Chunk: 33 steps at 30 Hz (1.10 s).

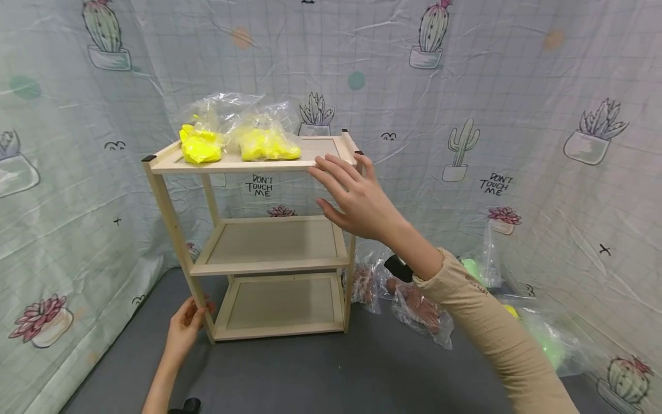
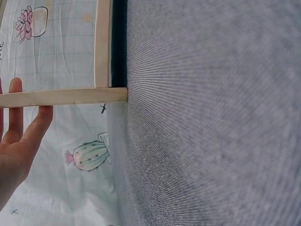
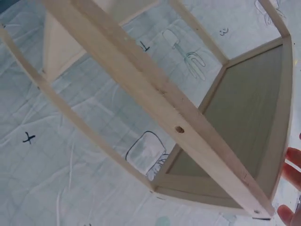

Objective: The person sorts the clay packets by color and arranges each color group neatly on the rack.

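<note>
A three-tier wooden shelf (image 1: pixel 269 269) stands upright on the dark grey surface. Low down, my left hand (image 1: pixel 185 323) pinches its front left leg; in the left wrist view, fingers (image 2: pixel 16 123) pass behind the leg (image 2: pixel 66 96) and another tip meets its near side. My right hand (image 1: pixel 357 198) is at the top tier's front right corner, fingers spread and fairly straight, fingertips right at the front edge. Only a few fingertips (image 3: pixel 292 173) show beside the frame in the right wrist view. Two clear bags with bright yellow contents, one left (image 1: pixel 200 145) and one mid-shelf (image 1: pixel 266 144), lie on top.
Clear bags with reddish-brown contents (image 1: pixel 421 307) lie to the shelf's right. Farther right are bags with pale green contents (image 1: pixel 550 345). A cactus-print sheet (image 1: pixel 393 92) hangs behind and at both sides. The grey surface (image 1: pixel 320 374) extends in front.
</note>
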Available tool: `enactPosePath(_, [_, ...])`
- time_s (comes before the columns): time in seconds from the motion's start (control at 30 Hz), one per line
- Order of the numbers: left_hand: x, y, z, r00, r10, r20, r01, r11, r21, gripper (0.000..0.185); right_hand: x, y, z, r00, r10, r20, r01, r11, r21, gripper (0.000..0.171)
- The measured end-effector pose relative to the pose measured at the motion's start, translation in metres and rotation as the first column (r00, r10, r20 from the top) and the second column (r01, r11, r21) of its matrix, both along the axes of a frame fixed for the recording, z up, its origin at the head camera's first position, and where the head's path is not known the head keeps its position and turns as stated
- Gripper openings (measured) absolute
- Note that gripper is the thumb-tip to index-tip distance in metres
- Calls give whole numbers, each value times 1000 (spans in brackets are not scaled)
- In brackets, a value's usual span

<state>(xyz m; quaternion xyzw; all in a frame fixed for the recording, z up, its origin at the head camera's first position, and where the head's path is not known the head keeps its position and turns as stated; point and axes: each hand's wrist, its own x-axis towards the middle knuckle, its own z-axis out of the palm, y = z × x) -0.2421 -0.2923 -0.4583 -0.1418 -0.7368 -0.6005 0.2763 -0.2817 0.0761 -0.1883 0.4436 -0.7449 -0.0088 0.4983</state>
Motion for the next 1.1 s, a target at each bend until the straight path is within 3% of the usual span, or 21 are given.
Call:
enactPosePath(0.33, [-1,-1,4,1000,-6,3,6,1000,-1,28,12,40,-20,997,77,-12,-78,995,-66,46])
enactPosePath(0.6, [0,-4,0,999,-24,27,24,1000,0,25,16,93,-63,994,110,13,-108,989,-104,36])
enactPosePath(0.77, [-1,-3,0,1000,-15,28,15,1000,3,25,21,131,-91,996,86,8,-84,990,-114,35])
enactPosePath(1.1, [-2,-1,-1,1000,-16,0,16,999,29,22,30,195,-129,998,-35,50,43,986,-161,42])
